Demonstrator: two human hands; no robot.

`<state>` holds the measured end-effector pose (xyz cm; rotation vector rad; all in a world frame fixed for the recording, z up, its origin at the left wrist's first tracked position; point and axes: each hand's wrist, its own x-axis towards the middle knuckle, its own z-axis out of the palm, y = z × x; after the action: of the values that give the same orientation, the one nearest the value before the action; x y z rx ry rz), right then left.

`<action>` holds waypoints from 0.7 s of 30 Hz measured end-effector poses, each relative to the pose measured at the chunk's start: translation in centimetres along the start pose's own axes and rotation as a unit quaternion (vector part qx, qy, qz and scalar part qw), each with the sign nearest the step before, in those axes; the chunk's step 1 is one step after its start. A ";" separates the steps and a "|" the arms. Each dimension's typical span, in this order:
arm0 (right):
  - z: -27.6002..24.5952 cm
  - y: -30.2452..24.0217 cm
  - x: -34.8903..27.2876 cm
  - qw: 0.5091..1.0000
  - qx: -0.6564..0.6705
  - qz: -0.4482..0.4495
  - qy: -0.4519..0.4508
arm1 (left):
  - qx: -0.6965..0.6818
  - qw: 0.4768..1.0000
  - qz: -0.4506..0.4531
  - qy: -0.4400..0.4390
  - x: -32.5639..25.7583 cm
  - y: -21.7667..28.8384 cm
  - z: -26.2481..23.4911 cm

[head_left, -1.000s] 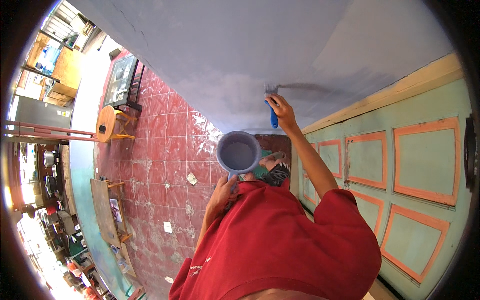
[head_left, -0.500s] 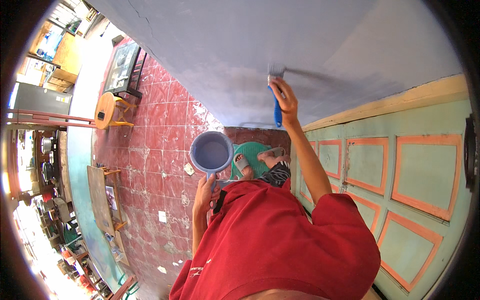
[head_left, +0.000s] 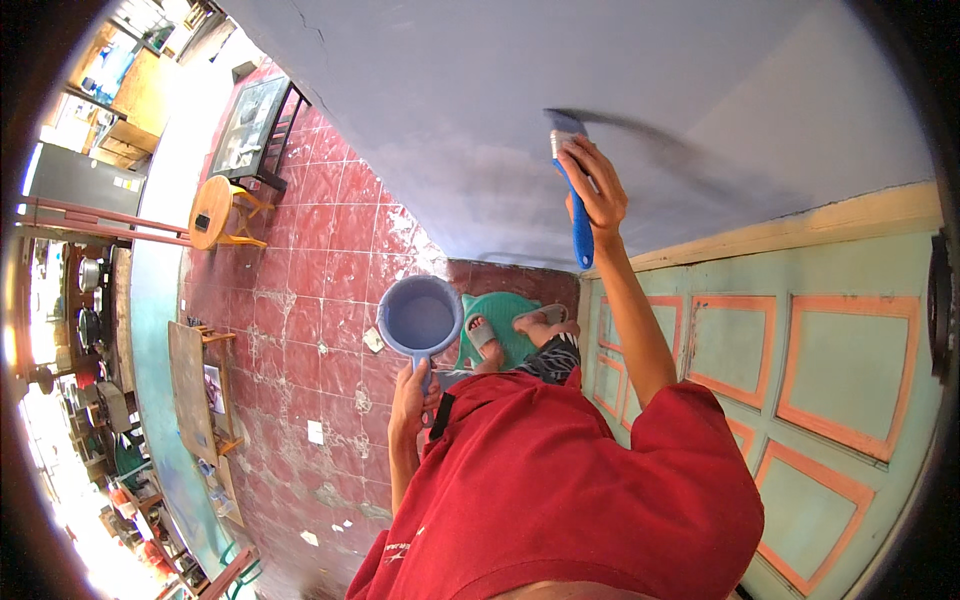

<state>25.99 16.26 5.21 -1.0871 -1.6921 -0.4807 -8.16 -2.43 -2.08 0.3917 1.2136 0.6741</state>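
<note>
My right hand (head_left: 598, 192) grips a paintbrush (head_left: 581, 235) with a blue handle and a metal band. Its dark bristles press on the grey-lilac wall (head_left: 450, 90), and a shadow trails off to the right of them. Down at the left, my left hand (head_left: 410, 398) is closed round the handle of a round blue-grey dipper (head_left: 421, 312). Greyish liquid, like paint, seems to lie inside it, though how much is hard to tell.
My sandalled feet stand on a green plastic stool (head_left: 496, 308) over red floor tiles (head_left: 310, 300). To the right is a pale green door (head_left: 850, 350) with orange-framed panels. A round wooden stool (head_left: 211, 214) and a glass-topped table (head_left: 250, 125) stand at the left.
The paintbrush in my right hand has moved slightly right and up along the wall, and its handle leans more. My left hand keeps the dipper at nearly the same place.
</note>
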 end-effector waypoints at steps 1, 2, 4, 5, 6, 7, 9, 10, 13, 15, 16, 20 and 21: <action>0.2 -0.2 -0.4 1.000 0.005 0.010 -0.009 | -0.005 1.000 0.000 -0.002 0.0 -0.1 0.0; 0.6 -0.4 -1.5 1.000 0.011 0.019 -0.019 | -0.011 1.000 0.001 -0.004 0.0 -0.3 -0.1; 2.4 -0.3 -5.3 0.995 -0.003 0.074 -0.064 | -0.010 1.000 -0.004 -0.001 0.0 0.0 0.0; 3.5 0.1 -7.3 0.993 -0.002 0.082 -0.086 | -0.009 1.000 -0.008 0.006 -0.1 0.1 0.2; 4.4 0.7 -9.1 0.990 -0.003 0.091 -0.108 | -0.007 1.000 -0.012 0.012 -0.1 0.2 0.4; 5.2 1.3 -10.9 0.987 -0.005 0.099 -0.129 | -0.007 1.000 -0.014 0.009 -0.1 0.2 0.3; 5.7 1.6 -13.6 0.965 -0.012 0.117 -0.235 | -0.003 1.000 -0.013 -0.001 -0.1 0.1 0.0; 5.9 1.9 -14.9 0.949 -0.017 0.127 -0.289 | -0.003 1.000 -0.015 0.000 0.0 0.1 0.1; 6.4 2.1 -15.9 0.927 -0.022 0.135 -0.348 | -0.007 1.000 -0.020 0.004 0.1 0.1 0.0; 6.0 2.2 -11.7 0.961 -0.010 0.092 -0.260 | -0.013 1.000 -0.025 0.007 0.0 0.1 -0.1; 5.3 1.5 -8.3 0.974 0.002 0.066 -0.219 | -0.016 1.000 -0.017 0.009 -0.1 -0.3 -0.2; 2.2 -1.7 1.9 0.998 0.056 0.000 -0.036 | -0.020 1.000 -0.009 0.005 0.1 -1.2 -0.6; 2.0 -1.8 2.7 0.999 0.042 -0.007 -0.014 | -0.019 1.000 -0.009 0.000 0.4 -1.2 -0.6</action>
<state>23.19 18.00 7.13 -1.0263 -1.7307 -0.4015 -8.34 -3.15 -3.30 0.3489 1.2019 0.6807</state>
